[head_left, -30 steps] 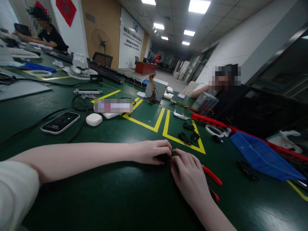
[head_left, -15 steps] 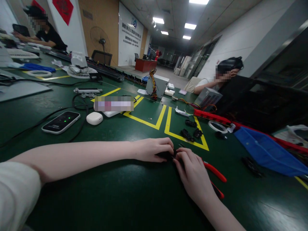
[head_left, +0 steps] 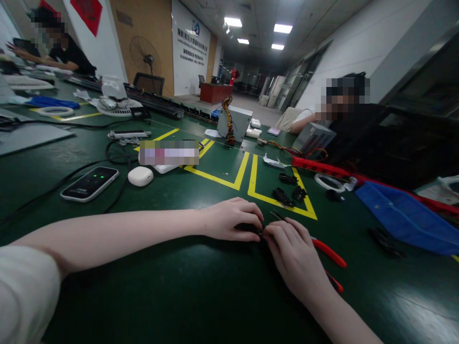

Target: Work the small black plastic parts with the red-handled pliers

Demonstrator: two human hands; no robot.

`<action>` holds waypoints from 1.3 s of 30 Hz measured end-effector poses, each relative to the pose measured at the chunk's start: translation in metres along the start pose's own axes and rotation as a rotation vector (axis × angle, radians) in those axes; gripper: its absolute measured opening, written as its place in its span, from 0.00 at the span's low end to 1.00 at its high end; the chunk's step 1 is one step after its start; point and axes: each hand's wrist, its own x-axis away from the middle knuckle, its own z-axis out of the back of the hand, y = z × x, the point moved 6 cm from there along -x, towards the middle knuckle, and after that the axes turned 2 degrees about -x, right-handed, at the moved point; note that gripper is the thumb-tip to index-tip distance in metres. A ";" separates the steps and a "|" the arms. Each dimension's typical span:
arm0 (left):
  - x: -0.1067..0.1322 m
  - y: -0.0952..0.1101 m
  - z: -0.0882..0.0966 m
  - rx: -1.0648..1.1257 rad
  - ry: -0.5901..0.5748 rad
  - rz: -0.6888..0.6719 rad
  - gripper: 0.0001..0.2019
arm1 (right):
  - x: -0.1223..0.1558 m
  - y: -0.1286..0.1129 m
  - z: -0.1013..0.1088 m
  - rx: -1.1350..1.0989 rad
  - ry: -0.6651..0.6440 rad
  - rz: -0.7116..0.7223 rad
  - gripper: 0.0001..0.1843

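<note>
My left hand [head_left: 233, 220] is closed around a small black part [head_left: 247, 230], mostly hidden by the fingers. The fingertips of my right hand [head_left: 292, 251] are pinched at the near end of that part, meeting the left fingertips. Beneath and beside my right hand lie red-handled pliers [head_left: 329, 251]. Thin metal tips [head_left: 278, 215] stick out beyond the right knuckles, in line with the handles. Beyond the hands, several small black plastic pieces [head_left: 283, 196] sit in and around a yellow taped square.
On the green table [head_left: 172, 286] are a white earbud case [head_left: 140, 177] and a black-faced device with green lights [head_left: 90, 183] at left. A blue bin [head_left: 405, 215] and a red strip [head_left: 322, 166] lie at right. Metal power supply boxes [head_left: 236, 123] stand further back. Two other people sit across.
My hands stay together at the black part, the right fingers shifting slightly along it. More of the metal tips shows. The view has shifted slightly. The person at right has lowered a raised hand.
</note>
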 end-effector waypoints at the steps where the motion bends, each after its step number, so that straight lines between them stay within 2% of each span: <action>1: 0.000 0.002 0.000 -0.001 0.003 -0.012 0.09 | -0.001 -0.003 0.001 0.009 0.010 0.025 0.08; 5: 0.000 0.004 -0.002 0.000 0.004 -0.024 0.07 | -0.002 -0.007 0.004 0.001 0.045 0.062 0.08; 11: -0.001 -0.004 0.001 0.138 0.025 0.049 0.07 | 0.001 -0.005 0.009 -0.076 0.074 0.053 0.08; 22: 0.001 -0.014 -0.002 0.264 -0.029 0.093 0.10 | 0.007 0.017 0.008 -0.157 0.138 -0.123 0.06; 32: -0.001 -0.020 -0.003 0.338 0.003 0.101 0.16 | 0.005 0.016 -0.004 -0.149 0.043 -0.063 0.08; 39: -0.001 -0.019 -0.005 0.325 -0.046 0.057 0.10 | 0.005 0.015 -0.003 -0.169 0.035 -0.066 0.08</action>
